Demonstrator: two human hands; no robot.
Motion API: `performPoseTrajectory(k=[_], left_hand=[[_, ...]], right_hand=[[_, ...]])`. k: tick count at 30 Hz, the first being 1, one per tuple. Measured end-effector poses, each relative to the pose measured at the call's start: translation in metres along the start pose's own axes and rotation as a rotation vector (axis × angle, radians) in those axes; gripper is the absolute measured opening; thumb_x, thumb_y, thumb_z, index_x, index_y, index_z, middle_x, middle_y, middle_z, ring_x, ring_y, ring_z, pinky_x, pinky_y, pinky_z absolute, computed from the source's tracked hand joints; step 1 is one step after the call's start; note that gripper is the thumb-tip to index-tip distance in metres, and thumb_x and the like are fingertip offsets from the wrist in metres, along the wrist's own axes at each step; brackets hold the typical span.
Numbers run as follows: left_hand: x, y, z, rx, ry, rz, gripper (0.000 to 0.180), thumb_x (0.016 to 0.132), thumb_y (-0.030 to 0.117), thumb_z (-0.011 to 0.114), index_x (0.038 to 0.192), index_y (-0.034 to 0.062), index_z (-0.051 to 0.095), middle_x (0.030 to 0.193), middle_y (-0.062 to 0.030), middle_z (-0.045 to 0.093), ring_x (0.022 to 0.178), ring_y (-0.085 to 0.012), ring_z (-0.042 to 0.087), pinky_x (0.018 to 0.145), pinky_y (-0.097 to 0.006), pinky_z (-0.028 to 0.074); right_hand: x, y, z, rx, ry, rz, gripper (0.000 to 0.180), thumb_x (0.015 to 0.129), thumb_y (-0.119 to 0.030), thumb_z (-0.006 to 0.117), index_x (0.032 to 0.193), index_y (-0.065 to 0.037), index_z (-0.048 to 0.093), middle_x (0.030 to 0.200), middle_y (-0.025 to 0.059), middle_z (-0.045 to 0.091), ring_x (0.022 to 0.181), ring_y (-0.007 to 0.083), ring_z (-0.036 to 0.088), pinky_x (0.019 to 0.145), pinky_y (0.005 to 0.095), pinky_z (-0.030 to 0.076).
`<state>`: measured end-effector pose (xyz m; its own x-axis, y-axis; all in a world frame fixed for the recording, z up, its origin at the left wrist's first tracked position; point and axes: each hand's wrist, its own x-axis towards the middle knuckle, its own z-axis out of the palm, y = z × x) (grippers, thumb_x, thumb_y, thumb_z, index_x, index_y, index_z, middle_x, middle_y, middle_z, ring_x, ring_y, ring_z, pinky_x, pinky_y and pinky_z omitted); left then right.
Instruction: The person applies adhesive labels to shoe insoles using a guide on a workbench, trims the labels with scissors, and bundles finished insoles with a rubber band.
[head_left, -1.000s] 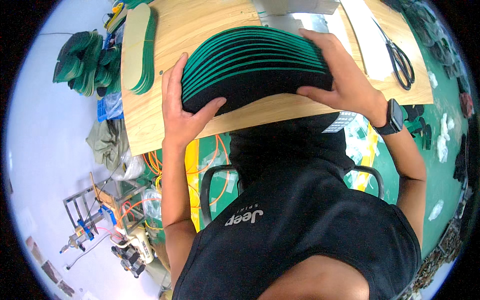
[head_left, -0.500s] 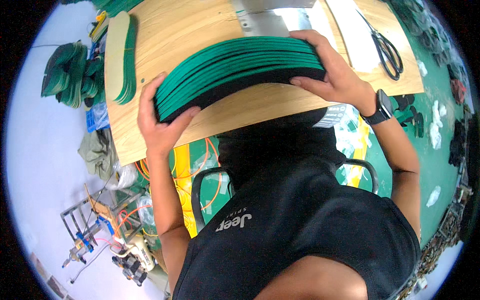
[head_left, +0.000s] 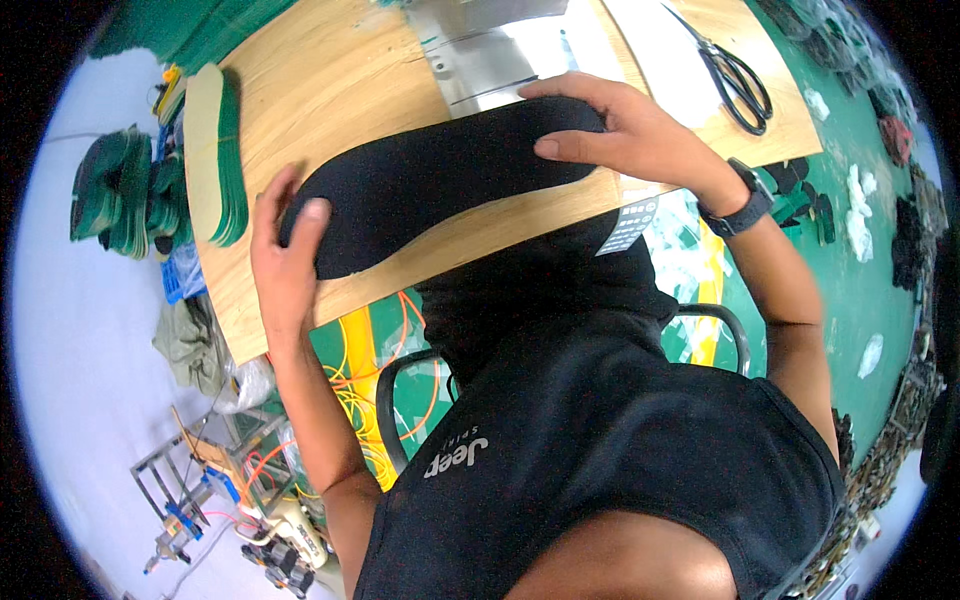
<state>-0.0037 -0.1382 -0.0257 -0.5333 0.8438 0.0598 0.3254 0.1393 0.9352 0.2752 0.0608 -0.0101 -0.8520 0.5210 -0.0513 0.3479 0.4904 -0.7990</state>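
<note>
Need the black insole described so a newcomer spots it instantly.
Start at the wooden table. Over its near edge side, the black insole spans crosswise between the left hand and the right hand. Its plain black top sets it apart from the beige-topped stack to its left.

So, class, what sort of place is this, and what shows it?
Probably an insole workshop: the left hand and right hand grip a black insole, with a stack of beige and green insoles nearby and black-handled scissors farther right.
</note>
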Motion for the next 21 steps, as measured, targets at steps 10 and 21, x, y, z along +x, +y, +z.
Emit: performPoseTrajectory(k=[10,21], left_hand=[[-0.003,-0.012,0.010,-0.031,0.059,0.235,0.056,0.097,0.036,0.031,0.126,-0.0083,0.048,0.126,-0.0223,0.054,0.123,-0.0282,0.047,0.108,-0.038,0.027],[-0.005,-0.013,-0.021,0.270,-0.184,0.254,0.100,0.045,0.019,0.079,0.135,0.0002,0.041,0.133,-0.0174,0.048,0.124,-0.0266,0.046,0.108,-0.036,0.030]], right_hand=[[-0.006,0.019,0.010,-0.168,0.183,-0.394,0.071,0.073,-0.028,0.077,0.131,-0.003,0.045,0.128,0.0142,0.048,0.122,0.0300,0.044,0.104,0.0379,0.034],[-0.015,0.020,0.015,-0.262,0.330,-0.398,0.076,0.067,-0.030,0.081,0.127,0.001,0.046,0.109,0.0174,0.054,0.106,0.0322,0.049,0.092,0.0366,0.041]])
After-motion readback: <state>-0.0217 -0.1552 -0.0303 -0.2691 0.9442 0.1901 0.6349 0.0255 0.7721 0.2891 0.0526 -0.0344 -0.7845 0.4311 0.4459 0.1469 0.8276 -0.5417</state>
